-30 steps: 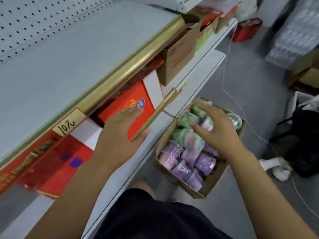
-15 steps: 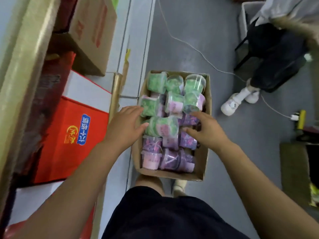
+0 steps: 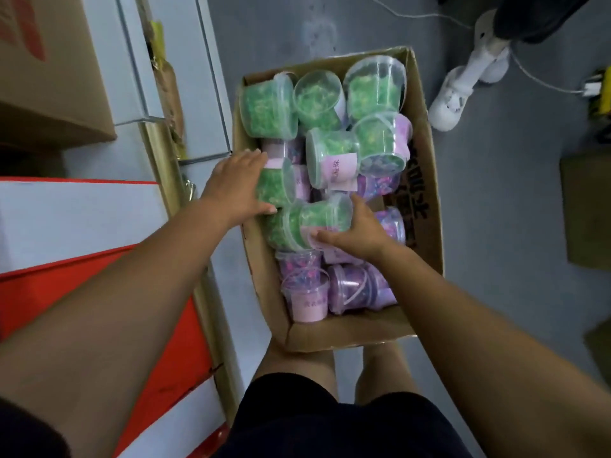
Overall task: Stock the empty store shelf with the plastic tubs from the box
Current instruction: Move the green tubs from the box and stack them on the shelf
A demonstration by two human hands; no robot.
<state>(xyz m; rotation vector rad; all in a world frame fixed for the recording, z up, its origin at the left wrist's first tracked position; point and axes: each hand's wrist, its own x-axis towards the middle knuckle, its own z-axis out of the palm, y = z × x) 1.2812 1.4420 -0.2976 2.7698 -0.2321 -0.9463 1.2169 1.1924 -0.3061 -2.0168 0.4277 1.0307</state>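
Brown cardboard box [image 3: 426,226], open-topped, stands on the grey floor [image 3: 496,200] just beside the white metal shelf board [image 3: 172,44]. It holds the clear plastic tubs, with green-filled ones [image 3: 264,107] at the far end and middle and purple-filled ones [image 3: 305,292] at the near end.

Half a second ago both hands were only arriving. The left lay at the box's left wall and the right's fingertips rested on tubs in the middle. Now each has taken one. The left hand [image 3: 234,190] spans a green-filled clear tub lying on its side [image 3: 276,185] against the left wall, fingers curved over its top and thumb beneath. The right hand [image 3: 358,233] clasps a second green-filled clear tub with a pink label [image 3: 317,216], thumb on the label and fingers wrapped round the far side. Both tubs remain inside the box, touching each other.

The view has also dropped closer, so the box fills more of it. A red-and-white carton [image 3: 49,219] sits at left, and another person's white shoes [image 3: 453,100] stand beyond.
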